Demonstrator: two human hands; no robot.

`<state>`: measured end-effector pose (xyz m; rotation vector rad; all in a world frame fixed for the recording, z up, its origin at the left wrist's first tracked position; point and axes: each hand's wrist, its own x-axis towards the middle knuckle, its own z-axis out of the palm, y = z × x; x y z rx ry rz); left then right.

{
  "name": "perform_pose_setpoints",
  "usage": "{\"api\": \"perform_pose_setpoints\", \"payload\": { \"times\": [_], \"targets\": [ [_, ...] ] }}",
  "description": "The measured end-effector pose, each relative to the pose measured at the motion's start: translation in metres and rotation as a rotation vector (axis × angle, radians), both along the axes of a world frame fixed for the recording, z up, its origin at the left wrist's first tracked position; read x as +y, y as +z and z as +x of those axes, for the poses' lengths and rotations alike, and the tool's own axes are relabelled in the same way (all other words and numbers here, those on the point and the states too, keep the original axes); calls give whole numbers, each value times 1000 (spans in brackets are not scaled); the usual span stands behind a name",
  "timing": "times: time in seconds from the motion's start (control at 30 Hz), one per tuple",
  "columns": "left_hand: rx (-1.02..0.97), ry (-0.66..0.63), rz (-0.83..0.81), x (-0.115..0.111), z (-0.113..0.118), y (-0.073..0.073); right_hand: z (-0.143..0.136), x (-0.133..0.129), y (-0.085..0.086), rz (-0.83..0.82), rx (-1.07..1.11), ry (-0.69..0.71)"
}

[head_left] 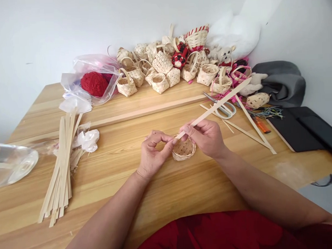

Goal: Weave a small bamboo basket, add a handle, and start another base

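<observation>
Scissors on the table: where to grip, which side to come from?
Probably best by the handle loops, coming from the right. The scissors lie with the loops to the right and nearer the person, the blades pointing away to the left. In this view the strip in the right hand crosses in front of them, so the loop end looks freer.

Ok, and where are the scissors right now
In the head view, the white-handled scissors lie on the table beyond the right hand, slightly to its right, partly hidden by the flat strip it holds.
</observation>
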<state>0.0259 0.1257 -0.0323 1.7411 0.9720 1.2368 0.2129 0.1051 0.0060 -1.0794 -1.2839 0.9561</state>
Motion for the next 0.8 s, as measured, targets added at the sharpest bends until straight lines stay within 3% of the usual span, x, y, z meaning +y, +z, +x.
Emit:
{"api": "perform_pose_setpoints", "payload": {
  "times": [0.27,0.47,0.7,0.8],
  "targets": [
    [-22,12,-16,1,-1,-2,7,0,-4,6,3,104],
    [-43,15,11,1,-1,-4,6,1,0,5,33,39],
    [-55,-17,-49,0,-2,-1,4,2,-1,-3,114,64],
    [-82,44,-65,1,-4,5,5,-1,2,19,66,53]
  ]
}}
